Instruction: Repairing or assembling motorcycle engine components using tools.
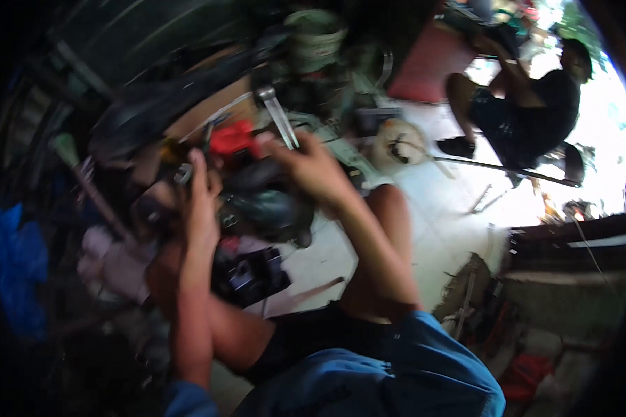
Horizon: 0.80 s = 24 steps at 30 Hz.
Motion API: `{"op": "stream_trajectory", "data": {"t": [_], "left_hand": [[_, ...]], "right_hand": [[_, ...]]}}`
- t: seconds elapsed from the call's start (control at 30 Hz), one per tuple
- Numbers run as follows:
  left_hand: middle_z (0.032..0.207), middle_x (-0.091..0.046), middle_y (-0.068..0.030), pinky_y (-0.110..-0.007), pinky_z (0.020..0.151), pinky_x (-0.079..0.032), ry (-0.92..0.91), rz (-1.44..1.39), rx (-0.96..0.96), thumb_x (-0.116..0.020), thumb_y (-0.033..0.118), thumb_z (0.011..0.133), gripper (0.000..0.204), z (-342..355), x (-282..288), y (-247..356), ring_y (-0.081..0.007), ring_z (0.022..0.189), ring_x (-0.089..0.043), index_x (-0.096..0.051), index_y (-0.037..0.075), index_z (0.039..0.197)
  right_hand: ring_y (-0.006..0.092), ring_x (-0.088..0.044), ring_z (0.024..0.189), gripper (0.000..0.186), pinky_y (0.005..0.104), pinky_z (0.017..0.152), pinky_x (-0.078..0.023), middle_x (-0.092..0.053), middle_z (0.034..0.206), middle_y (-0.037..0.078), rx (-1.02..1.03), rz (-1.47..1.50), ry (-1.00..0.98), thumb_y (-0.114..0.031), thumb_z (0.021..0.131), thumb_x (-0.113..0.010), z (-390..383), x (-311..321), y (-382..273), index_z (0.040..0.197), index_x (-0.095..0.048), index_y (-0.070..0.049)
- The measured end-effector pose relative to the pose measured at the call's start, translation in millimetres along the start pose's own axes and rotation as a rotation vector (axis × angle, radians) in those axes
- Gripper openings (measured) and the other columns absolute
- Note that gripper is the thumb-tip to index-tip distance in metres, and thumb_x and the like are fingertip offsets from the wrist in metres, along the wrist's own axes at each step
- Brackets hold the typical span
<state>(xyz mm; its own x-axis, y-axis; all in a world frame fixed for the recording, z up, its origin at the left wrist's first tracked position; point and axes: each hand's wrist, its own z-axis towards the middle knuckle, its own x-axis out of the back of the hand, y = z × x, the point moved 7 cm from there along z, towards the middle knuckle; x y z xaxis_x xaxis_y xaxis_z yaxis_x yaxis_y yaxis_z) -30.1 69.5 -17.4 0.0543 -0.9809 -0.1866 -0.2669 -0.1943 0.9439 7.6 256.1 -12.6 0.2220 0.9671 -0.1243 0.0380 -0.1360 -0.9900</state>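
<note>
A shiny silver wrench (pixel 279 117) stands up out of my right hand (pixel 309 165), whose fingers are closed round its lower end. Its rounded head points up and away. To the left, my left hand (pixel 203 189) is raised beside a small metallic part (pixel 183 174), with one finger straight up. Blur hides whether that hand grips the part. Between the hands lie a bright red cloth-like thing (pixel 233 139) and a dark, rounded machine body (pixel 261 208).
A black box-like part (pixel 252 276) lies on the pale tiled floor (pixel 424 243) between my legs. Beyond are a bucket (pixel 314 42), a round pale container (pixel 400 144) and a red panel (pixel 424 62). Another person (pixel 528 104) sits at the far right near a long rod (pixel 508 170).
</note>
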Motion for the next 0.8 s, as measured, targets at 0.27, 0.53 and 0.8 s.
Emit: {"op": "stream_trajectory", "data": {"t": [0.27,0.53,0.8], "left_hand": [[0.051,-0.026,0.0087,-0.022,0.036,-0.018,-0.257,-0.601,0.113,-0.039,0.051,0.095,0.036,38.5,49.0,6.7,-0.0081,0.034,-0.016,-0.046,0.021,0.076],[0.050,-0.036,0.0101,-0.022,0.040,-0.022,-0.585,-1.182,0.315,-0.044,0.023,0.094,0.017,22.6,27.6,16.0,-0.0049,0.037,-0.027,-0.047,0.016,0.078],[0.046,-0.030,0.0080,-0.025,0.041,-0.015,-1.033,-1.187,0.327,-0.039,0.026,0.099,0.020,5.4,8.0,29.6,-0.0065,0.038,-0.016,-0.042,0.017,0.081]], "right_hand": [[0.0037,-0.042,0.057,0.043,0.0193,0.050,-0.031,-0.050,0.068,-0.005,-0.303,-0.010,-0.061,-0.043,0.090,-0.056,-8.8,-2.1,-1.8,0.100,-0.066,-0.003],[0.0010,-0.029,0.045,0.041,0.0208,0.042,-0.018,-0.037,0.056,-0.010,-0.245,0.164,-0.348,-0.041,0.090,-0.058,-14.6,-40.4,11.3,0.108,-0.064,-0.004],[0.0028,-0.027,0.043,0.039,0.0219,0.042,-0.019,-0.033,0.053,-0.009,-0.227,0.077,-0.261,-0.039,0.092,-0.056,-8.2,-34.3,9.4,0.103,-0.064,-0.003]]}}
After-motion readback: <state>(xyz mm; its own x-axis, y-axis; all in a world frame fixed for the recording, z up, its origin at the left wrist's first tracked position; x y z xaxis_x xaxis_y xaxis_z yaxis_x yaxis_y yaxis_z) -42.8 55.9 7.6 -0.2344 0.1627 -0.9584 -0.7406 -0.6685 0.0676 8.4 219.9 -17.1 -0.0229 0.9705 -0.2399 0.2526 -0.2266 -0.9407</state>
